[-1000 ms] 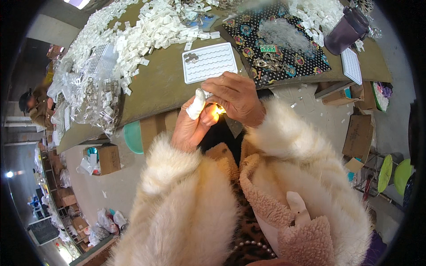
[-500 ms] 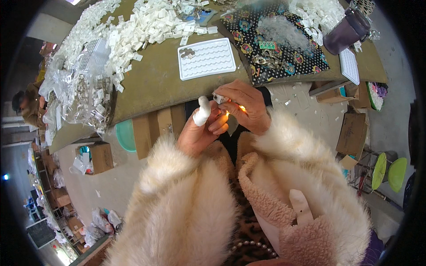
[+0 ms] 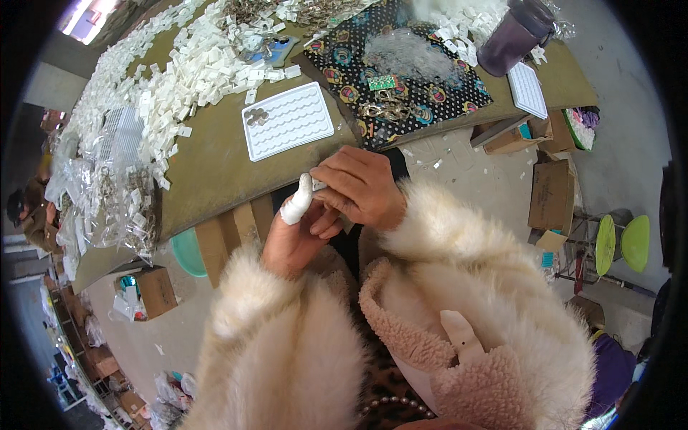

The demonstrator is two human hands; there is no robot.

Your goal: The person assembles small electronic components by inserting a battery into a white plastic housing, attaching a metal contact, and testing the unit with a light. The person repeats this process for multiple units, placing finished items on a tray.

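Both my hands meet just in front of the table edge, around a small white plastic case (image 3: 317, 184). My left hand (image 3: 288, 247) has a white wrapping on its thumb, which presses against the case; its other fingers are curled below. Over the case from the right, my right hand (image 3: 369, 190) closes and covers most of it. Beyond the hands lies a white tray (image 3: 297, 132) with rows of scalloped slots. Several round silvery discs, like button cells (image 3: 256, 117), sit in its far left part.
White plastic cases (image 3: 197, 82) are heaped at the back left, beside clear bags (image 3: 118, 193) of parts. A patterned cloth (image 3: 459, 100) carries green circuit boards (image 3: 382, 83), metal clasps (image 3: 387, 110) and clear film. A dark purple bottle (image 3: 512, 39) and another white tray (image 3: 527, 89) stand right.
The orange glow between my fingers has gone out. My right fingers now cover more of the case. The whole view has shifted, with table things appearing further left.
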